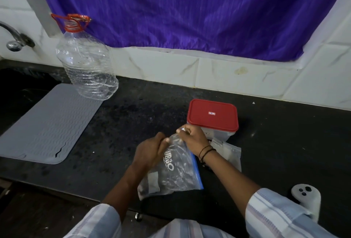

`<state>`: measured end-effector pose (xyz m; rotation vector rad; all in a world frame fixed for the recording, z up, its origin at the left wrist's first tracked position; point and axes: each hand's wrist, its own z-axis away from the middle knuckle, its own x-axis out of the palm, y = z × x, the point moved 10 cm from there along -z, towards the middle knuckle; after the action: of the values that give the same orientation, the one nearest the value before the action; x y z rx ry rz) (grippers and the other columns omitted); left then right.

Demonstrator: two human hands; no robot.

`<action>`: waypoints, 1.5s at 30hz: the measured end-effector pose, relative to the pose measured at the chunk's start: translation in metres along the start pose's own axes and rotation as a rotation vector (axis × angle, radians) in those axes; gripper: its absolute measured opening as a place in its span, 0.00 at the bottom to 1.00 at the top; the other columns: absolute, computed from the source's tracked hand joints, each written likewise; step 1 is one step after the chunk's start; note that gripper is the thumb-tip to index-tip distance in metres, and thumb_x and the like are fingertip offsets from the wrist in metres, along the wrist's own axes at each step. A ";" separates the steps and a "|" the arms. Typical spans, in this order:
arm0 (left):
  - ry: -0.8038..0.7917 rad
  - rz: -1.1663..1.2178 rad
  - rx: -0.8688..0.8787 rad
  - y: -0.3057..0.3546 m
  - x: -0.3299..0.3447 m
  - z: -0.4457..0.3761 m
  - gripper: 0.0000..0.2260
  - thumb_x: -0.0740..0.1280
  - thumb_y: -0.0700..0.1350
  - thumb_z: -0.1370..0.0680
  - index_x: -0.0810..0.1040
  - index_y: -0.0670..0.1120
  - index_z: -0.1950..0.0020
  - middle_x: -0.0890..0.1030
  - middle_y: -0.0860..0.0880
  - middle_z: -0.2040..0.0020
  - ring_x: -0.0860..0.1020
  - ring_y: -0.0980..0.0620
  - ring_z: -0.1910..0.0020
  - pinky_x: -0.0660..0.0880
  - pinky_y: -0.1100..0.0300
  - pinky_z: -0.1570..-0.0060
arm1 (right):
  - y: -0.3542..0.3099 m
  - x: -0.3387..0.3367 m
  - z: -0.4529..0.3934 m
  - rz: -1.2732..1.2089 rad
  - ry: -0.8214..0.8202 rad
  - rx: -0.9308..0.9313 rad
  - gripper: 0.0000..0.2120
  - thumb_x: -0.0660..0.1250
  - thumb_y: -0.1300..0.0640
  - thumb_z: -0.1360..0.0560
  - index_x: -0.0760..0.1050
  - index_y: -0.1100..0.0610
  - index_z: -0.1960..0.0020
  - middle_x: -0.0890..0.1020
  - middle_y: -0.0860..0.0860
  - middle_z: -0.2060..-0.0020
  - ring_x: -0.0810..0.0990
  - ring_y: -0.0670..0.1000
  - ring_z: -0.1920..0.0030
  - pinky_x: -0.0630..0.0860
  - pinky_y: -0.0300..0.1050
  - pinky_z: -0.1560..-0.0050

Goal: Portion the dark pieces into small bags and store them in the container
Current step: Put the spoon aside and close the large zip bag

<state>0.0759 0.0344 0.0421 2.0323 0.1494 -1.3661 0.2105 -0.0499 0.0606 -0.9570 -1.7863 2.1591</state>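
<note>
Spill risk at zip bag on counter: left hand and right hand both pinching its top edge. Too sharp a tug: pieces scattered. Container just behind, lid on; small bags beside.

I see a black speckled countertop w/ white marble-look wall tiles behind. A purple curtain hangs above. Far left: chrome tap over a dark sink. Light is dim.
</note>
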 end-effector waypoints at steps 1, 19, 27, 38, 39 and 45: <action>-0.030 -0.050 -0.059 -0.016 0.002 0.003 0.26 0.42 0.69 0.22 0.71 0.52 0.56 0.80 0.52 0.62 0.79 0.50 0.63 0.71 0.55 0.64 | 0.000 -0.009 -0.001 0.051 0.074 0.001 0.12 0.66 0.55 0.22 0.73 0.52 0.64 0.74 0.46 0.71 0.72 0.44 0.68 0.69 0.44 0.63; 0.345 0.658 -0.613 -0.091 -0.019 0.048 0.15 0.66 0.53 0.18 0.74 0.43 0.57 0.76 0.49 0.63 0.72 0.53 0.65 0.71 0.54 0.65 | 0.024 -0.012 -0.004 -0.115 -0.053 0.102 0.14 0.69 0.50 0.23 0.72 0.56 0.63 0.68 0.49 0.72 0.66 0.47 0.70 0.64 0.43 0.67; 0.236 0.715 -0.930 -0.078 0.012 0.076 0.23 0.56 0.61 0.17 0.76 0.42 0.52 0.82 0.44 0.55 0.79 0.47 0.59 0.77 0.51 0.57 | 0.014 -0.023 0.013 0.010 0.167 0.091 0.14 0.58 0.53 0.18 0.67 0.52 0.62 0.72 0.45 0.68 0.70 0.43 0.67 0.67 0.42 0.63; 0.479 0.487 -0.745 -0.078 -0.034 0.077 0.15 0.56 0.56 0.16 0.66 0.43 0.48 0.77 0.46 0.57 0.77 0.42 0.58 0.70 0.52 0.59 | -0.002 -0.034 0.007 0.356 0.236 -0.059 0.19 0.62 0.45 0.21 0.61 0.51 0.65 0.68 0.47 0.72 0.67 0.47 0.70 0.64 0.48 0.67; 0.468 0.517 -0.782 -0.084 -0.029 0.080 0.15 0.57 0.56 0.16 0.67 0.43 0.47 0.78 0.46 0.56 0.78 0.42 0.56 0.70 0.53 0.57 | 0.000 -0.032 0.007 0.320 0.225 -0.062 0.19 0.62 0.45 0.20 0.61 0.52 0.65 0.68 0.46 0.72 0.66 0.47 0.70 0.64 0.48 0.66; 0.373 0.095 -0.504 -0.055 -0.042 0.065 0.20 0.65 0.52 0.19 0.75 0.38 0.35 0.79 0.38 0.40 0.77 0.38 0.40 0.73 0.45 0.41 | 0.004 -0.006 0.008 0.113 -0.067 -0.046 0.16 0.59 0.48 0.18 0.64 0.52 0.63 0.68 0.46 0.71 0.67 0.44 0.71 0.66 0.42 0.68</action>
<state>-0.0180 0.0496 0.0376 1.8070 0.5014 -0.7770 0.2116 -0.0602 0.0591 -1.0321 -1.8616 2.2519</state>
